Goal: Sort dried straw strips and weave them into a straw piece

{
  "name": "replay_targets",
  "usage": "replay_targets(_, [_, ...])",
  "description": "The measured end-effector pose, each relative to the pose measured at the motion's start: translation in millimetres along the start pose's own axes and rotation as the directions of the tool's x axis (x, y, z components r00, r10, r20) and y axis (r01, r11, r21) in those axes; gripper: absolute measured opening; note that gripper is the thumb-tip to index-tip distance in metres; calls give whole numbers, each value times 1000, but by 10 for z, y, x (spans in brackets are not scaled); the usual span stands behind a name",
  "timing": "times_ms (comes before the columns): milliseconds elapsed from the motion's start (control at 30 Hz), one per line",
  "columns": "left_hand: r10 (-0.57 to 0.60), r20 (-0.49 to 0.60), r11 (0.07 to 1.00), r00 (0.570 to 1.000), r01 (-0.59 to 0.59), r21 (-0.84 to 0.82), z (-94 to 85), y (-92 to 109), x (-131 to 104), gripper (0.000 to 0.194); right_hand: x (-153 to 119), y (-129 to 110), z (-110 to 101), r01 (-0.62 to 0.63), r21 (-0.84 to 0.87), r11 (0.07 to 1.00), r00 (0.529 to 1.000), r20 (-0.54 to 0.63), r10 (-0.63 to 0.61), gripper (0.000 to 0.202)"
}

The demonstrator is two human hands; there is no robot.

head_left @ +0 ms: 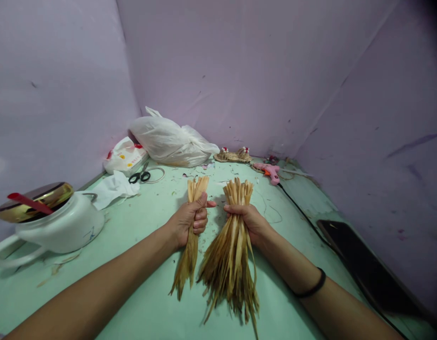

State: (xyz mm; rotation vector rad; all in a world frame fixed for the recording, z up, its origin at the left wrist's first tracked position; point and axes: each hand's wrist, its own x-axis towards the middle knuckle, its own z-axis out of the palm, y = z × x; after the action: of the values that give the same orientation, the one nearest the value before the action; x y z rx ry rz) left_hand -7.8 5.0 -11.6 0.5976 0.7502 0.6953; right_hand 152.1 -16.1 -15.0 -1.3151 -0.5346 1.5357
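My left hand [192,218] is wrapped round a thin bundle of dried leaf strips [189,257], its pale cut ends sticking up above the fist. In my right hand [247,218] is a thicker bundle of the same dried strips [230,269], gripped near the top so the brown ends fan out downward. The two bundles are held side by side, a small gap apart, over the pale green tabletop [147,278]. Parts of my fingers are hidden behind the strips.
Left are a white mug [66,231] with a gold lid, black scissors [140,176], a tissue pack [125,158] and crumpled tissue [115,189]. Behind lie a white plastic bag [169,141], a woven piece [233,156] and a pink glue gun [270,171]. A dark phone-like slab [363,269] lies right.
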Motion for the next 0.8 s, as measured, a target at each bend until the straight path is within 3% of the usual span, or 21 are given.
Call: replay_targets(800, [23, -51, 999, 998, -21, 50, 18, 20, 1, 34, -14, 4, 6, -4, 4, 1000, 1000, 13, 4, 12])
